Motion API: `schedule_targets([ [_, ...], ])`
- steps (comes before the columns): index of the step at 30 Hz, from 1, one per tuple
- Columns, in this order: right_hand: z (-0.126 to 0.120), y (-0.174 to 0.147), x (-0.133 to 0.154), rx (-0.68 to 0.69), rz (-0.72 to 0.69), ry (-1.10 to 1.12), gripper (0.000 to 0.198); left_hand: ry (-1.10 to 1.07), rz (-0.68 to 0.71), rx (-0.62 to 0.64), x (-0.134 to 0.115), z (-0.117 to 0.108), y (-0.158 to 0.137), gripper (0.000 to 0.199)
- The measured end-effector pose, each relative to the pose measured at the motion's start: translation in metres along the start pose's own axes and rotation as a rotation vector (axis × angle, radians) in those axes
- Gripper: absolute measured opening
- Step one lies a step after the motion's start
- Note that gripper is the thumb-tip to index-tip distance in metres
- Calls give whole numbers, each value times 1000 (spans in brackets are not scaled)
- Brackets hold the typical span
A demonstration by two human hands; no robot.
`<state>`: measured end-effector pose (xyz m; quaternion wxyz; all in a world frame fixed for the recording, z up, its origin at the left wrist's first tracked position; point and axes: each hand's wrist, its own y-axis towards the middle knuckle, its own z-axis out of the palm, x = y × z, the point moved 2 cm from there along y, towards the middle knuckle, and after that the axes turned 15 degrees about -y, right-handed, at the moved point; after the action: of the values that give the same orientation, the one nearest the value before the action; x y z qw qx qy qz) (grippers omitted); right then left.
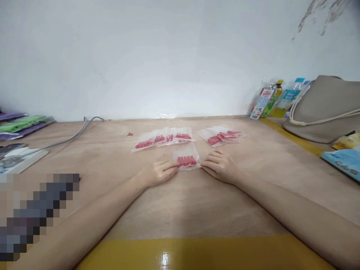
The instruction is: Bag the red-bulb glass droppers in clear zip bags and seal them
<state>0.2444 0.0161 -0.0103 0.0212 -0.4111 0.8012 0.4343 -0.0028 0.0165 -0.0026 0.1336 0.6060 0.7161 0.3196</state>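
On bench, far left: flat purple and green packs [24, 125] at the wall; grey cable [70, 137] trails toward centre.
Left hand [159, 173]: fingers curled, tips pinching the left edge of the small bag [187, 157].
Small bag: clear, flat on the wooden table [197, 210], red pieces in a row, between both hands.
Right hand [221, 167]: fingers curled, tips on the bag's right edge.
Behind: left bag pile [163, 138], right bag pile [222, 135].
Far right: drink bottles [277, 98], beige pouch [326, 108].
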Motion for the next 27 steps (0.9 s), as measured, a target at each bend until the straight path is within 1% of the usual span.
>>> schedule_targets([
  [3,0,3,2,30,-18,-6,21,54,23,26,-1,-2,4,12],
  [5,-1,5,3,41,-28,-19,23,80,13,37,-1,-3,6,14],
  [9,-4,7,3,40,-33,-41,21,91,-3,45,-1,-3,7,15],
  [13,-5,8,5,42,8,-48,18,67,-20,57,-1,-2,7,16],
  [16,-2,15,12,17,33,-59,14,58,-30,62,-1,0,8,14],
  [19,6,27,26,-6,20,-61,17,47,-25,47,-1,2,11,10],
  [22,12,38,37,-42,5,-66,19,44,-20,22,-1,5,11,11],
  [24,14,41,40,-71,6,-69,20,41,-25,20,-1,6,11,11],
  [27,15,43,41,-77,-4,-82,21,39,-36,27,-1,5,12,10],
])
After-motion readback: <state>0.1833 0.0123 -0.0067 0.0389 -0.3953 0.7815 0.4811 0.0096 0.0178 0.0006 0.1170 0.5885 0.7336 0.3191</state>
